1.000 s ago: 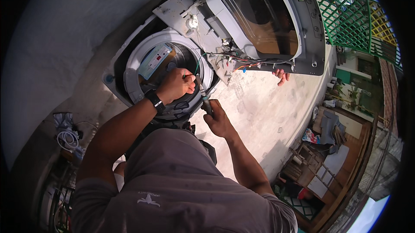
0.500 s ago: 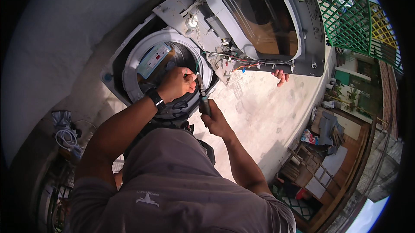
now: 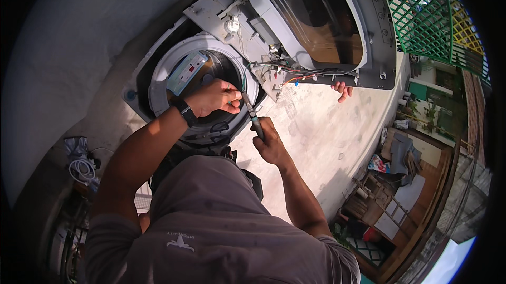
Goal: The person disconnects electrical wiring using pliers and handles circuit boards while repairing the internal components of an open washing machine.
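Observation:
My right hand (image 3: 271,142) is closed round the grey-green handles of a pair of pliers (image 3: 252,111). The metal jaws point up and left, reaching the fingertips of my left hand (image 3: 217,98). That hand pinches a thin green wire (image 3: 243,78) over the tub's rim; its held end is too small to make out. Below it stands an open top-load washing machine (image 3: 158,81), its round tub showing. The machine's lifted top cover (image 3: 377,47), with a dark see-through lid (image 3: 316,15), leans up at the back right. Another person's hand (image 3: 342,91) supports its lower edge.
Loose coloured wires (image 3: 300,73) run along the cover's lower edge. A pale wall (image 3: 79,47) rises on the left. A coiled white hose (image 3: 81,169) lies at the lower left. Wooden scraps (image 3: 369,199) are piled at the right, and a green lattice (image 3: 421,15) stands at the far right.
The pliers and my right hand have shifted slightly right and down, the jaws staying near my left fingertips. My left hand has turned a little, its fingers more extended around the wire.

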### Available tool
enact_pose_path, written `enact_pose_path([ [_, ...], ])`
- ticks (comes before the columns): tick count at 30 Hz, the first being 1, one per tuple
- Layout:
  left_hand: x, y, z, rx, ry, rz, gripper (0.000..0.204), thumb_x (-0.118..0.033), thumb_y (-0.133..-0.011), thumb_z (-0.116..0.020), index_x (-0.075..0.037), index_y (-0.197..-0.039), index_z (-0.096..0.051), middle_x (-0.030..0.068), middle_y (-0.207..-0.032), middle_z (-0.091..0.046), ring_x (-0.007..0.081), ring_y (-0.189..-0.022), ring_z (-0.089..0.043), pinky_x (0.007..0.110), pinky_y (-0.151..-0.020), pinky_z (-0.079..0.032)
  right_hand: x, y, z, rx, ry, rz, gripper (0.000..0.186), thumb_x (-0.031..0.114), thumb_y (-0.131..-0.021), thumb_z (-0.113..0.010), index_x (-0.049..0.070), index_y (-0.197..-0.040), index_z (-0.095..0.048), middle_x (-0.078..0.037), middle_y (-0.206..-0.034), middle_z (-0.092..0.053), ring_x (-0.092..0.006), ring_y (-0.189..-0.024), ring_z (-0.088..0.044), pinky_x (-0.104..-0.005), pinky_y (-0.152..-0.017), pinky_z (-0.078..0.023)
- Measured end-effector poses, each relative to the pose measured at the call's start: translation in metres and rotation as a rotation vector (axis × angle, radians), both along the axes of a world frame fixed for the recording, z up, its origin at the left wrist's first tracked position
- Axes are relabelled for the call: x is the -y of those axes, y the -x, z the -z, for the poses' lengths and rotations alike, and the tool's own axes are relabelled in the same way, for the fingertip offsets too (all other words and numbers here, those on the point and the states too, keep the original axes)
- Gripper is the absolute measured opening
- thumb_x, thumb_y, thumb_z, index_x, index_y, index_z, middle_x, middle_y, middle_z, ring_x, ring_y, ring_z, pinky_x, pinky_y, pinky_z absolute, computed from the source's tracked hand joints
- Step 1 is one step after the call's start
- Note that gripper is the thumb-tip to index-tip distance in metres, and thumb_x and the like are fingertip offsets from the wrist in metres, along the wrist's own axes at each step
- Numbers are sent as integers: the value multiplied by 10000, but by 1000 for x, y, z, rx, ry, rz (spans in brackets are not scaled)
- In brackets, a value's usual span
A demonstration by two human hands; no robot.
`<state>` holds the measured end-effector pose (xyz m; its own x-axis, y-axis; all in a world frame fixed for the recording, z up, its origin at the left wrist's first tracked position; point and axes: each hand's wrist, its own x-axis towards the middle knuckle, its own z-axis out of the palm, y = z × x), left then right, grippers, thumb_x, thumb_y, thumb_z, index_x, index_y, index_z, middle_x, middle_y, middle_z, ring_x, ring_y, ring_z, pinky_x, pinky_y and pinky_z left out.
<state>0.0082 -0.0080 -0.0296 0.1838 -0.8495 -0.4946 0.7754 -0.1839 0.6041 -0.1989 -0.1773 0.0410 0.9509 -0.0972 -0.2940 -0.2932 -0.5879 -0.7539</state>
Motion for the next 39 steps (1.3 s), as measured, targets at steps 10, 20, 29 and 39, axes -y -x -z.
enact_pose_path([
  [10, 2, 4, 2, 104, -38, 59, 240, -179, -1025, -642, 60, -1042, -638, 87, -898, -638, 199, -841, -700, 336, -809, -634, 3, 5, -4, -144, -105, 20, 306, -26, -762, -541, -13, -1067, -523, -133, -1001, -508, -291, -966, -542, -377, -903, -457],
  [20, 4, 11, -10, 397, -56, 88, 216, -161, -1024, -638, 53, -997, -647, 86, -811, -686, 146, -725, -696, 286, -698, -599, 7, 1, -18, -268, -60, -34, 331, -7, -755, -558, 4, -1079, -491, -129, -984, -498, -294, -928, -537, -387, -875, -463],
  [29, 4, 27, -21, 619, -55, -121, 207, -120, -1024, -583, 38, -918, -664, 59, -659, -659, 147, -604, -689, 298, -583, -558, 11, 0, -22, -259, -101, -36, 348, -10, -769, -566, -1, -1112, -503, -129, -1040, -506, -281, -971, -536, -373, -904, -453],
  [39, 3, 33, -21, 546, -11, -194, 184, -120, -1052, -523, 34, -1016, -617, 48, -686, -618, 127, -615, -625, 306, -603, -554, 6, 4, -15, -70, -123, 37, 372, -48, -740, -548, -12, -1111, -560, -148, -1055, -519, -318, -1035, -542, -372, -939, -449],
])
